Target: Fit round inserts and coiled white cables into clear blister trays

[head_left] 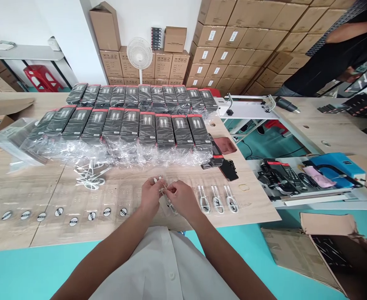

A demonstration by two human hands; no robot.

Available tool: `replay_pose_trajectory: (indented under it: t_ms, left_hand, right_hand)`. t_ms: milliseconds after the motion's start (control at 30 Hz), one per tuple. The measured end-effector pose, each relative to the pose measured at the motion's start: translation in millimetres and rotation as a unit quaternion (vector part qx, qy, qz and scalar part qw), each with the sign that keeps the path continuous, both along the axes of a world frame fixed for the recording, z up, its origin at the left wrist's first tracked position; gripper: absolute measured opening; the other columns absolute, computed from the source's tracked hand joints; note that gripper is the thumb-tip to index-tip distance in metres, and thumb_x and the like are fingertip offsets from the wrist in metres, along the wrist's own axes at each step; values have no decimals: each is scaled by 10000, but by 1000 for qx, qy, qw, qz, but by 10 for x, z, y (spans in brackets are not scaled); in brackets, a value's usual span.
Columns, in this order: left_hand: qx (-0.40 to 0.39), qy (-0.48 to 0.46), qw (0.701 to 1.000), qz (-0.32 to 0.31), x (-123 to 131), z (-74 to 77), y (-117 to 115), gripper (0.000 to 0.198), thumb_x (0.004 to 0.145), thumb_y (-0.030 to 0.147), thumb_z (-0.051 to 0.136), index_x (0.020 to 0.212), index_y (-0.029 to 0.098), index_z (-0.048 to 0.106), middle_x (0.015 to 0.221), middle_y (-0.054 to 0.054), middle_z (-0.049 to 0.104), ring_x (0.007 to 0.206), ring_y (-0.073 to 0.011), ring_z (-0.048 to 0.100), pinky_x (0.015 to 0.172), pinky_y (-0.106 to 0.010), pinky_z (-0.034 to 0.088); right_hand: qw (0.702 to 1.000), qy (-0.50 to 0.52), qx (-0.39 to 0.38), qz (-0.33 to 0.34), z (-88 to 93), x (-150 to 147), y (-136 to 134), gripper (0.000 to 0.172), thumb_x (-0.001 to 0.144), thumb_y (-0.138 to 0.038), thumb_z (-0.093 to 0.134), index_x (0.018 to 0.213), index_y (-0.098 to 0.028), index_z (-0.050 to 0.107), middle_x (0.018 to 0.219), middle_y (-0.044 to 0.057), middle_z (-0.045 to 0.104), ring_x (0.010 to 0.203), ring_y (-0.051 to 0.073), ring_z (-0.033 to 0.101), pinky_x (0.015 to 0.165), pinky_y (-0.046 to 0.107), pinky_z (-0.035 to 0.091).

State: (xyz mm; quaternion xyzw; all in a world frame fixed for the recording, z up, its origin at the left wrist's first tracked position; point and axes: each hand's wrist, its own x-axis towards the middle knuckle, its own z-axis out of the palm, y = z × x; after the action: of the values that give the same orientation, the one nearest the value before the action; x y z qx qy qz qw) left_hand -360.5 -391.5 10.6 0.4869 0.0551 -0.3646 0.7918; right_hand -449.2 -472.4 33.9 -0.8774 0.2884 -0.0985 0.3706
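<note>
My left hand (152, 195) grips the connector ends of a white charging cable (170, 204) just above the table's front part. Close against it, my right hand (181, 198) pinches the same cable with thumb and fingers. The cable's coiled part hangs beneath my hands over a clear plastic tray. To the right lie several coiled white cables (217, 202), each in a clear tray. A loose bundle of white cables (90, 177) rests left of my hands. Clear plastic trays with round black-and-white stickers (107, 212) spread along the left front.
Two rows of black cable boxes (148, 128) in clear wrap stand behind my hands. Right of them lie black packages (229, 170) and a rubber band (243, 187). A sealing machine (336, 168) and an open carton (321, 250) are at right. A person (333, 54) works at the far right.
</note>
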Motion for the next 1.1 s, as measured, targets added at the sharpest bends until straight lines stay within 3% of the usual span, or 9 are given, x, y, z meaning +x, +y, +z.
replay_pose_trajectory:
  t_ms: [133,433,567,633,700,867,933,1000,1100]
  left_hand:
    - [-34,21,998,42,75,-37,27,329,576,300,840,762,176,598,689,30,599,631,-101,575,693,-298,526]
    - [-110,63,991,43,45,-95,31,241,663,264,804,743,177,594,724,18,599,660,-106,596,716,-294,541]
    - [-112,62,991,44,65,-87,39,218,692,288,787,752,189,603,731,17,597,680,-119,605,792,-344,548]
    - [-112,59,991,38,66,-91,42,220,699,307,783,748,192,602,723,20,593,677,-120,606,806,-351,547]
    - [-112,57,991,36,58,-109,45,226,698,311,785,739,193,597,721,24,593,669,-116,604,804,-347,546]
    - [-84,52,995,26,52,-196,98,252,649,288,815,741,185,605,693,26,604,620,-108,595,701,-310,540]
    - [-68,48,996,-17,48,-223,132,285,618,296,837,738,177,607,688,16,619,604,-114,599,654,-302,531]
    - [-51,40,996,-59,30,-233,153,320,591,311,855,730,174,602,680,3,634,594,-123,609,607,-285,514]
    - [-39,32,995,-91,-17,-231,150,355,566,314,872,750,180,600,683,-6,655,601,-133,627,562,-249,486]
  right_hand:
    - [1000,13,10,9,21,-161,41,192,760,-214,608,948,-233,645,784,11,618,705,175,561,636,285,387]
    - [975,-69,199,-75,-259,-333,30,175,803,-366,590,903,-226,622,812,39,632,557,167,576,553,318,475]
    - [975,-67,172,-126,-306,-327,-15,328,714,-427,699,948,-214,610,894,54,636,637,174,582,597,318,491]
    - [973,-64,189,-112,-375,-317,-4,423,711,-460,700,1037,-210,602,963,66,648,700,181,598,636,320,500]
    - [964,-72,242,-81,-484,-307,49,407,768,-501,630,1044,-204,597,944,61,661,685,174,607,635,316,501]
    - [943,-73,316,-74,-707,-329,145,363,760,-556,621,803,-198,584,723,18,621,637,176,605,632,309,489]
    - [933,-56,355,-29,-693,-348,79,373,706,-534,696,808,-187,606,756,21,642,696,178,619,661,302,486]
    - [921,-53,386,12,-626,-346,-25,421,702,-506,721,952,-178,636,841,36,675,753,175,623,676,294,478]
    - [924,-62,377,31,-511,-288,-145,458,723,-451,719,1075,-173,624,868,44,690,758,169,621,679,289,466]
